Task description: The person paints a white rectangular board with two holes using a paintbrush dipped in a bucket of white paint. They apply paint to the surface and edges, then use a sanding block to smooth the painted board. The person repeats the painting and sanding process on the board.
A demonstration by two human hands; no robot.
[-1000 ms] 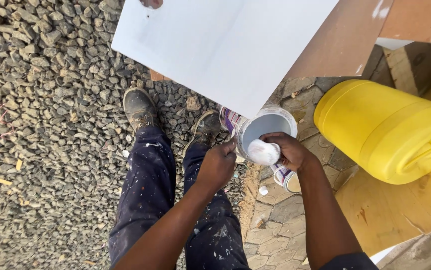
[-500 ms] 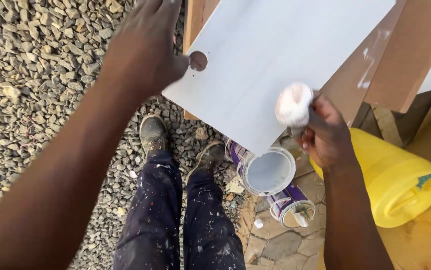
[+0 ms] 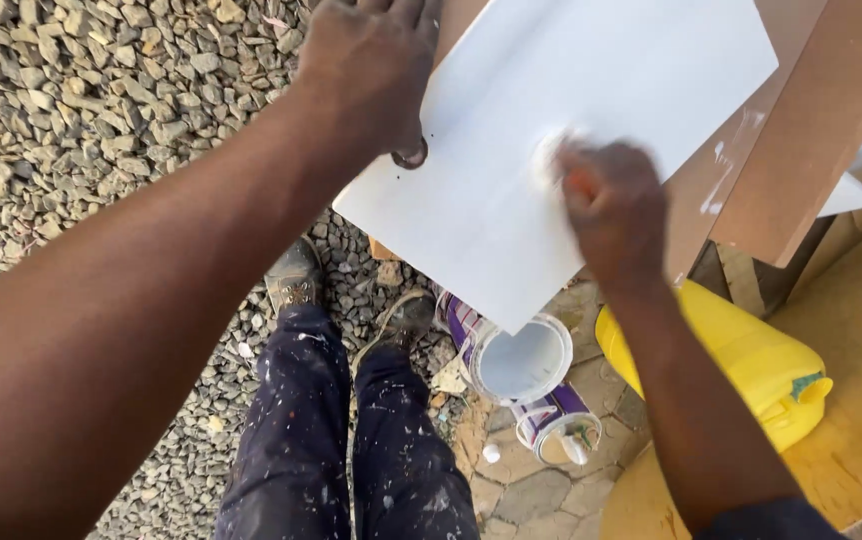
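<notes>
Left arm: I have it stretched forward and up from the lower left, bare forearm filling much of my view. Left hand [image 3: 371, 75]: back toward me, fingers curled downward, knuckles raised. Right arm: reaching up from the lower right, forearm bare, dark sleeve edge at the elbow. Right hand [image 3: 613, 210]: blurred, fist-like, fingers bunched tight, back of the hand facing me. Both hands sit near each other, apart.
</notes>
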